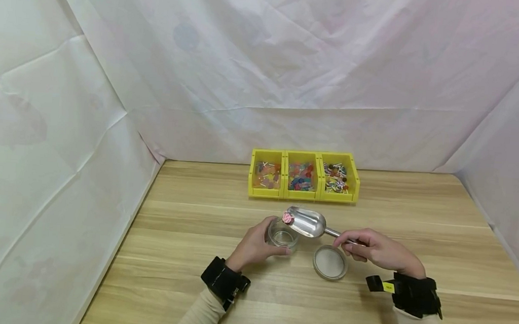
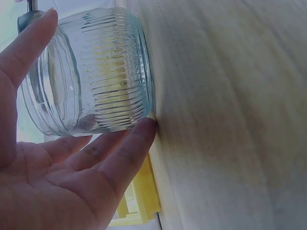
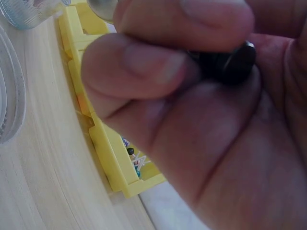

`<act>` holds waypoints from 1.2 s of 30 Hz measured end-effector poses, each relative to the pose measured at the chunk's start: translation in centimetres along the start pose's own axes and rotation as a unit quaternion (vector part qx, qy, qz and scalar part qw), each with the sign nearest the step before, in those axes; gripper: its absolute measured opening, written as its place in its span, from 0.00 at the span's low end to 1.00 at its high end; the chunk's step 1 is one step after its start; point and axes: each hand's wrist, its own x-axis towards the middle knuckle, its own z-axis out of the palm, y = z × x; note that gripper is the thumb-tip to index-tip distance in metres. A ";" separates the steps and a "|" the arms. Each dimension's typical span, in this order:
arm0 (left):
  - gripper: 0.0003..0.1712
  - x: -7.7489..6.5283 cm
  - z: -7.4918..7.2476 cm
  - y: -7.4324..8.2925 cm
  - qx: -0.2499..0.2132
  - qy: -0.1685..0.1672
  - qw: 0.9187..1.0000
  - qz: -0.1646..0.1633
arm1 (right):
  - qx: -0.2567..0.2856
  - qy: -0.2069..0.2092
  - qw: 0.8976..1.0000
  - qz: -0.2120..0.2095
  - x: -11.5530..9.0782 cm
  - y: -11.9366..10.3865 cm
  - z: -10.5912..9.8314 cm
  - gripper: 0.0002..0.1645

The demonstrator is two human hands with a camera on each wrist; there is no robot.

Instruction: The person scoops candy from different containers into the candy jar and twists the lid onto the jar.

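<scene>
My left hand [image 1: 256, 245] holds a clear ribbed glass jar [image 2: 110, 72], its thumb on one side and fingers on the other. The jar stands on the table with its mouth uncovered. With my right hand [image 1: 373, 248] I grip the handle of a metal scoop [image 1: 308, 223]. The scoop's front end is over the jar's mouth, and a pink rose-shaped piece [image 1: 288, 218] sits at its tip. In the right wrist view, curled fingers [image 3: 144, 67] surround the dark handle end [image 3: 237, 64]. A round lid [image 1: 330, 262] lies on the table between the hands.
Behind the jar stands a yellow three-compartment bin [image 1: 302, 196] with small colourful candies, some on white sticks. The wooden table [image 1: 186, 278] meets white cloth walls [image 1: 266, 71] at its back and sides.
</scene>
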 end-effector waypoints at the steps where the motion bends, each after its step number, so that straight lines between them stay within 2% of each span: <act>1: 0.52 0.0 0.0 0.0 -0.001 0.000 1.000 0.001 | -0.002 -0.003 1.000 -0.002 0.0 0.0 0.0 0.19; 6: 0.51 0.0 0.0 0.0 -0.007 -0.001 1.000 0.003 | -0.015 -0.008 1.000 -0.007 0.0 0.1 0.0 0.21; 11: 0.50 0.0 0.0 -0.1 -0.007 -0.003 1.000 0.002 | -0.025 -0.006 1.000 -0.007 0.0 0.1 0.0 0.19; 20: 0.49 0.0 0.0 -0.2 0.003 -0.003 1.000 0.000 | -0.024 -0.003 1.000 -0.004 0.0 0.0 0.0 0.18; 36: 0.48 -0.1 0.0 0.2 -0.008 0.000 1.000 0.007 | -0.036 0.001 0.999 -0.016 0.0 0.0 0.1 0.20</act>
